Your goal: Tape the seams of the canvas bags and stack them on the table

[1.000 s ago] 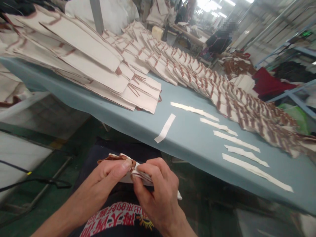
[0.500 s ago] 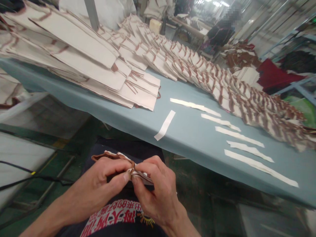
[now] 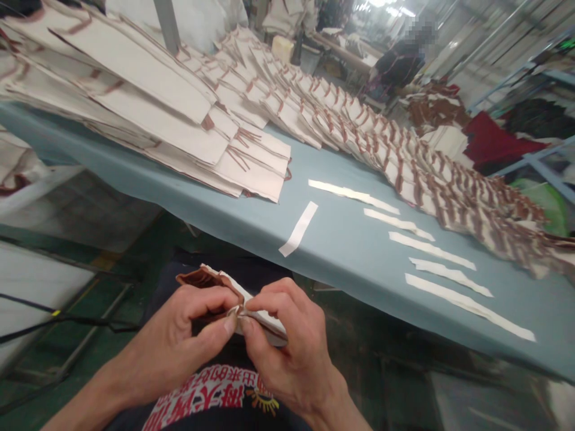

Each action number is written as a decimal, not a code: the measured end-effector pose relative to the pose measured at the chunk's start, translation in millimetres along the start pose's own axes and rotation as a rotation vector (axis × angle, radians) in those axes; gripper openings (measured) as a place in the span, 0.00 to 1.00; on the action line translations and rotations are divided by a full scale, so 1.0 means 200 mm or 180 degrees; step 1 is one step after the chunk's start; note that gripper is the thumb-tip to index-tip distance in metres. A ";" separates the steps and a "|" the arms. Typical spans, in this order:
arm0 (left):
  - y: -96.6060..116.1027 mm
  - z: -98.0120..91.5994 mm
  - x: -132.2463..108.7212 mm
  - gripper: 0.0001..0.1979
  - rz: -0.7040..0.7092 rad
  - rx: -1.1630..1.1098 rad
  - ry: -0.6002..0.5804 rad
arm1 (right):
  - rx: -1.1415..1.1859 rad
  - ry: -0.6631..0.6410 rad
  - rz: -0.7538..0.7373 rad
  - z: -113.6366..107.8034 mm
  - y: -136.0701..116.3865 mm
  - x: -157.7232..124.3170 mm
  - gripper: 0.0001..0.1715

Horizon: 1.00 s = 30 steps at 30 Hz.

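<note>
Blue table (image 3: 341, 245) with stacked cream bags (image 3: 179, 114), loose white strips (image 3: 298, 228), a distant person (image 3: 398, 63) beyond.

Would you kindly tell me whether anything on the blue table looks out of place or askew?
One white strip lies apart from the five strips laid side by side. It is angled the other way, and its near end reaches the front edge of the table. Nothing else stands out.
</note>
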<state>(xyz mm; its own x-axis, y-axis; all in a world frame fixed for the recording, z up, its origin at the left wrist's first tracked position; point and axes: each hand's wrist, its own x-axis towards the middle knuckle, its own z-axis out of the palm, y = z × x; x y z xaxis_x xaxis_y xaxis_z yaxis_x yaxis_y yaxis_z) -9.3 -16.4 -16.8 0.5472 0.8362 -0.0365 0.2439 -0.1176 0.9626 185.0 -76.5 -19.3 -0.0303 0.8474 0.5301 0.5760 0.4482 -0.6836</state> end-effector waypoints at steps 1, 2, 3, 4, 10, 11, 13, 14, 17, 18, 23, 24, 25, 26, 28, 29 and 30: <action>-0.02 0.00 -0.01 0.16 0.0040 0.0031 -0.0023 | 0.0029 -0.0050 0.0003 0.00 -0.01 0.00 0.06; -0.03 0.00 -0.02 0.17 0.0060 0.0066 -0.0051 | 0.0061 -0.0097 0.0013 0.00 -0.01 0.01 0.07; -0.05 0.00 -0.03 0.17 0.0065 0.0106 -0.0071 | 0.0099 -0.0131 0.0020 0.00 -0.01 0.01 0.08; -0.07 0.00 -0.03 0.17 0.0074 0.0140 -0.0094 | 0.0149 -0.0152 0.0039 0.00 -0.02 0.01 0.08; -0.12 -0.02 -0.04 0.19 0.0323 0.0250 -0.0380 | 0.0365 -0.0350 0.0331 -0.02 -0.05 0.02 0.09; -0.11 -0.02 -0.04 0.19 0.0362 0.0262 -0.0388 | 0.0342 -0.0412 0.0387 -0.03 -0.05 0.02 0.09; -0.09 -0.02 -0.04 0.18 0.0452 0.0266 -0.0359 | 0.0328 -0.0504 0.0509 -0.04 -0.06 0.02 0.08; -0.08 -0.02 -0.04 0.18 0.0487 0.0259 -0.0327 | 0.0355 -0.0525 0.0574 -0.05 -0.06 0.02 0.08; -0.07 -0.01 -0.04 0.17 0.0604 0.0215 -0.0107 | 0.0551 -0.0588 0.0874 -0.06 -0.05 0.03 0.09; -0.07 -0.01 -0.04 0.17 0.0644 0.0217 -0.0014 | 0.0636 -0.0632 0.0991 -0.06 -0.04 0.03 0.08; -0.09 -0.01 -0.05 0.16 0.0905 0.0246 0.0190 | 0.0991 -0.0793 0.0887 -0.04 -0.02 0.06 0.04; -0.10 -0.02 -0.05 0.15 0.0955 0.0251 0.0178 | 0.1039 -0.0781 0.0765 -0.04 -0.02 0.07 0.03; -0.10 -0.02 -0.05 0.15 0.1008 0.0259 0.0166 | 0.1066 -0.0758 0.0653 -0.03 -0.02 0.08 0.03; -0.10 -0.03 -0.06 0.14 0.1078 0.0274 0.0175 | 0.1066 -0.0736 0.0549 -0.03 -0.03 0.09 0.04; -0.11 -0.03 -0.06 0.13 0.1234 0.0358 0.0245 | 0.0974 -0.0679 0.0348 -0.04 -0.04 0.10 0.06; -0.11 -0.03 -0.06 0.13 0.1307 0.0421 0.0294 | 0.0893 -0.0635 0.0249 -0.05 -0.05 0.10 0.07; -0.12 -0.03 -0.07 0.14 0.1373 0.0490 0.0341 | 0.0805 -0.0586 0.0167 -0.05 -0.06 0.09 0.07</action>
<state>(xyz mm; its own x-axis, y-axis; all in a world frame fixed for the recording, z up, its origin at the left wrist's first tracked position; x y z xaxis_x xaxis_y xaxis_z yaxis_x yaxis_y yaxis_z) -26.7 -22.3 -37.1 0.5409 0.7432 0.3937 0.1329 -0.5378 0.8326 185.5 -69.0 4.3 -0.1665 0.8982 0.4068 0.3601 0.4395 -0.8229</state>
